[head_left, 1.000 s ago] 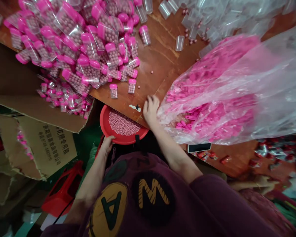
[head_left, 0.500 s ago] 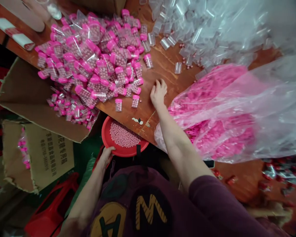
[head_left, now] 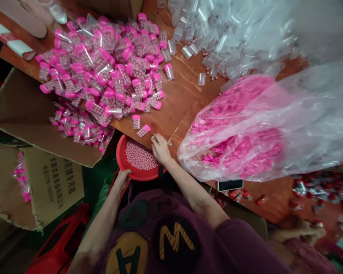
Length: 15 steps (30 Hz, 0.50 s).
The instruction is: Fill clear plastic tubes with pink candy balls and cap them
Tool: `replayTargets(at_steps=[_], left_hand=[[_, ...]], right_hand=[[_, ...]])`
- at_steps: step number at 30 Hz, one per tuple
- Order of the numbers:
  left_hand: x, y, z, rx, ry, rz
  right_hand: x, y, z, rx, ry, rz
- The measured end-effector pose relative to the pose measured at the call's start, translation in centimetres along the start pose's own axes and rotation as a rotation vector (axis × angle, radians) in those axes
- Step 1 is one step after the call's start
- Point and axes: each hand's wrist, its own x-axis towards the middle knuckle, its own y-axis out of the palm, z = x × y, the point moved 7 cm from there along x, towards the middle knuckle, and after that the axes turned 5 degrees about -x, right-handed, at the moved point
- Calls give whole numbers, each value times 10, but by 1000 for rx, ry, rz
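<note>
My left hand (head_left: pixel 123 179) grips the near left rim of a red basin (head_left: pixel 120 152), which is tucked under the table edge. Small pink beads (head_left: pixel 141 155) cover its bottom. At the table edge, above the basin's right side, my right hand (head_left: pixel 161 148) rests with fingers bent and slightly apart, and I see nothing in it. Just beyond those fingertips, a pink-capped bead-filled container (head_left: pixel 143 131) lies tilted. Another small container (head_left: pixel 136 121) lies to its left. Behind them is a large heap of pink-capped containers (head_left: pixel 103 68).
Clear empty containers (head_left: pixel 217 42) are piled at the back right. A plastic bag of pink caps (head_left: pixel 237 129) lies right of my arm, with a phone (head_left: pixel 230 185) below it. Left of the basin, a cardboard box (head_left: pixel 25 121) holds more filled containers. Another person's arm (head_left: pixel 291 230) shows lower right.
My right hand has moved from the middle of the table toward me and left, to the edge by the basin. One filled container has shifted and turned. My left hand stays on the rim.
</note>
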Motion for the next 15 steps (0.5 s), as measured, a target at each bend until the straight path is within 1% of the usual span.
replayTargets(at_steps=[2,3,5,6,7,8,10,11,13,15], left_hand=[[-4,3,-1,7,-7,9],[-6,4,-1,9,-11,14],[-7,5,1,6,-19,25],[-6,5,3,-1,-24,30],[-4,3,5,3,-29,26],[-3,2,7,14,-34,15],[-2,-2,10,49,-42,-17],[-2,-3,12,65,-42,-28],[-4,-3,14,77,-39,-41],[-5,-3,18,98,-53,-41]], right_hand=[[-31,12,25,-18,-72,51],[-44,17,39,-24,-148,84],[-57,20,64,-8,-286,108],[-54,19,72,-5,-335,117],[-44,15,75,-21,-334,117],[-28,10,75,-52,-300,116],[17,-4,68,-137,-195,122],[40,-11,63,-171,-167,132],[82,-28,51,-196,-192,130],[113,-52,28,-175,-250,91]])
